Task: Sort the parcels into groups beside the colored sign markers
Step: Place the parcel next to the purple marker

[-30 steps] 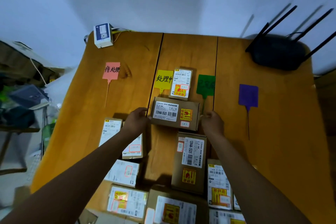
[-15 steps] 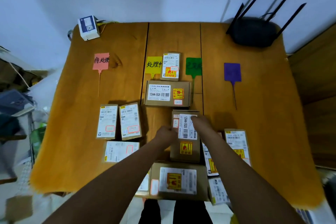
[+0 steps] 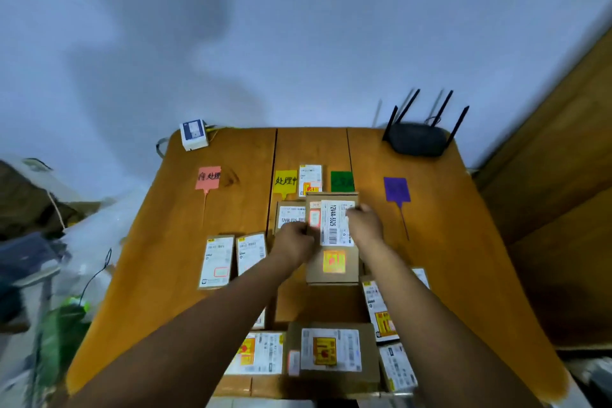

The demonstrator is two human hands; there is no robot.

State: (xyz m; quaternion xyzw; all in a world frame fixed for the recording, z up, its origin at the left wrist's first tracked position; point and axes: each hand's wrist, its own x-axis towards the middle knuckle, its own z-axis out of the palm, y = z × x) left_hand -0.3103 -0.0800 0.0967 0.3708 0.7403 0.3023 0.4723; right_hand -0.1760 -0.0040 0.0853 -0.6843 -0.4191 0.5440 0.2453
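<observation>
A long brown parcel [image 3: 332,262] with a white label and a yellow sticker is held above the table's middle. My left hand [image 3: 294,242] grips its left edge and my right hand [image 3: 364,225] grips its right edge. It partly covers a brown parcel [image 3: 288,215] lying below the yellow marker [image 3: 285,181]. A small white parcel [image 3: 310,179] lies between the yellow marker and the green marker [image 3: 342,181]. A pink marker [image 3: 208,177] lies to the left and a purple marker [image 3: 396,190] to the right.
Two white parcels [image 3: 216,262] [image 3: 250,252] lie side by side left of centre. Several more parcels [image 3: 331,353] crowd the near edge of the wooden table [image 3: 457,242]. A black router [image 3: 418,139] sits at the back right, a small white box [image 3: 193,133] at the back left.
Both hands left the brown parcel below the yellow marker, took hold of the long parcel nearer me, and lifted it forward over that parcel. The camera tilted up.
</observation>
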